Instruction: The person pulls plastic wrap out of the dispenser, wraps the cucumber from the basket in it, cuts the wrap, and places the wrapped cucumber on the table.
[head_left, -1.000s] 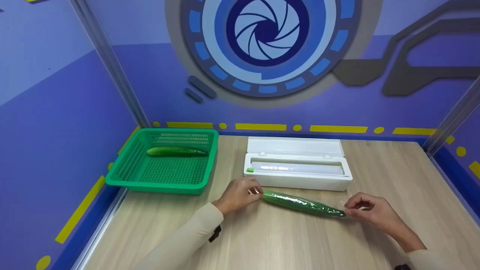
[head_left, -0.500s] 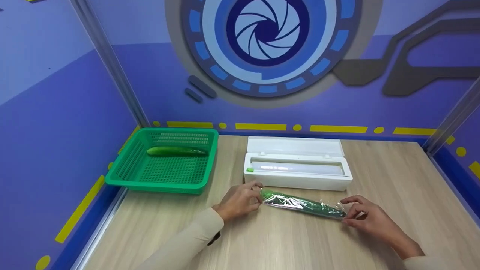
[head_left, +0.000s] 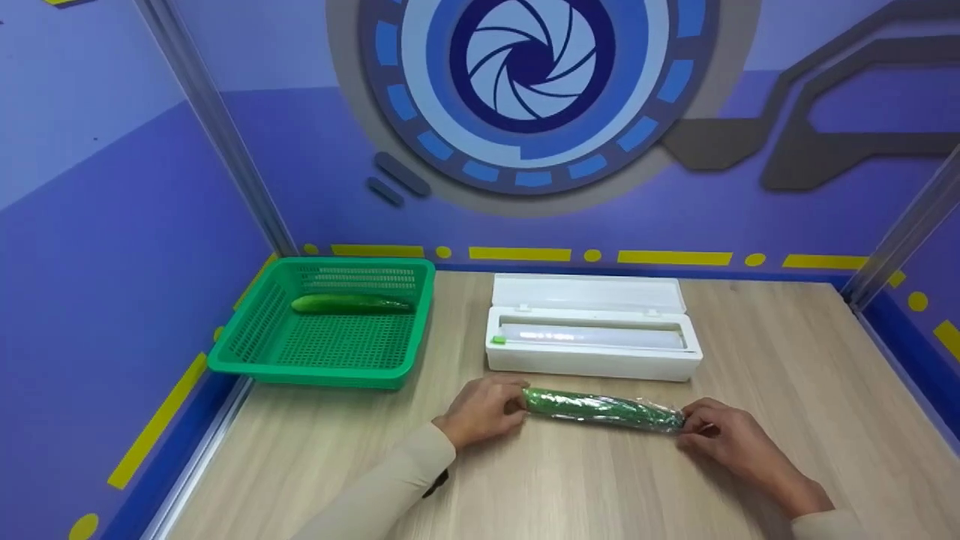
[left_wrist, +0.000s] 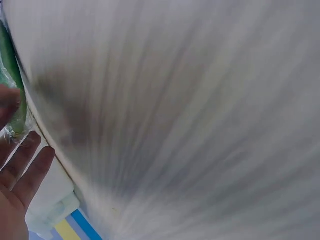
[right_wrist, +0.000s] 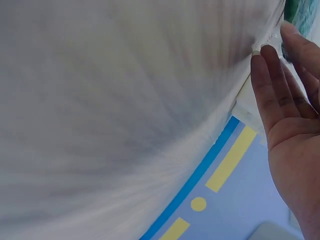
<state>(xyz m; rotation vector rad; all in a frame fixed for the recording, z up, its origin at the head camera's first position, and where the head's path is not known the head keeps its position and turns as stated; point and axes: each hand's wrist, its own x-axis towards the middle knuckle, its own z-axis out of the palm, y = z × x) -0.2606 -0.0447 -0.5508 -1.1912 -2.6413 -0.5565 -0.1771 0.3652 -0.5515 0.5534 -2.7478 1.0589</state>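
Now, far left: green basket (head_left: pixel 247 346) holding wrapped cucumber (head_left: pixel 351 304). Left hand (head_left: pixel 480 411) near centre, fingers curled round left end of film-wrapped cucumber (head_left: pixel 602 409) lying on wooden table (head_left: pixel 585 487), just in front of white cling-film dispenser (head_left: pixel 592 337). Right hand (head_left: pixel 720 439) pinches loose film at cucumber's right end.

A wrapped cucumber (head_left: pixel 602 409) lies on the wooden table (head_left: pixel 600 487) between the 2 hands. The left hand (head_left: pixel 480 411) grips its left end, the right hand (head_left: pixel 720 436) holds its right end. Just beyond the hands sits a white film dispenser box (head_left: pixel 592 337), lid open. Beyond the left hand, to its left, a green basket (head_left: pixel 330 367) holds 1 more cucumber (head_left: pixel 351 304).
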